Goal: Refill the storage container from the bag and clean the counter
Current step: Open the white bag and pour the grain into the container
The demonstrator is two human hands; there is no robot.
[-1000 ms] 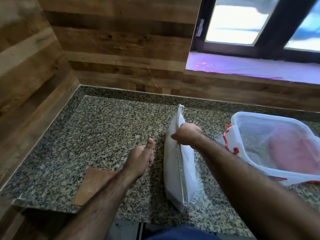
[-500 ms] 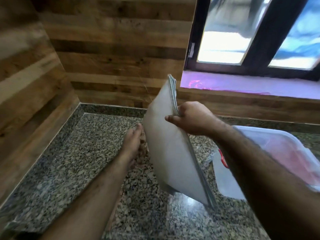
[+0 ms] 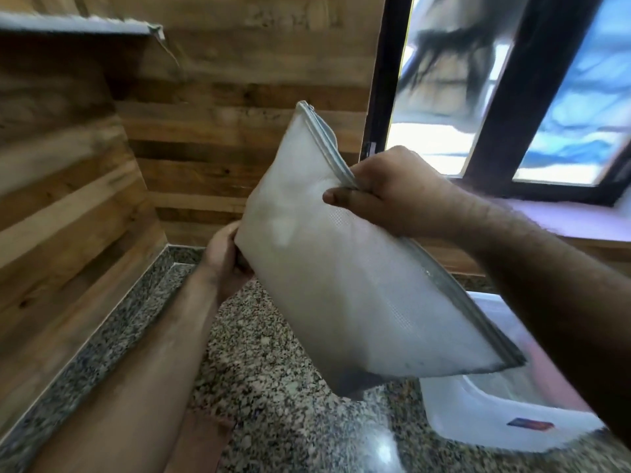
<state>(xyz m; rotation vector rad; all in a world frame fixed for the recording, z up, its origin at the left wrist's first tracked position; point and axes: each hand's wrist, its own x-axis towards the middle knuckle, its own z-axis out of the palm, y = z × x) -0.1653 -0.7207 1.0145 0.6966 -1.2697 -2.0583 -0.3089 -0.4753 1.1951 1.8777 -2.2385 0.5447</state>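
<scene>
A white zip-top bag hangs tilted in the air above the granite counter. My right hand pinches its zipper edge near the top. My left hand grips the bag's far lower-left corner from behind, its fingers partly hidden by the bag. The clear plastic storage container with a white rim stands on the counter at the lower right, partly covered by the bag and my right forearm.
Wood-panelled walls close the counter at the back and left. A dark-framed window with a purple sill is at the upper right. A shelf edge juts out at the upper left. A brown flat piece lies under my left forearm.
The bag has been lifted from the counter and tilted higher. My left hand left the counter and took hold of the bag's far corner. The view tipped upward.
</scene>
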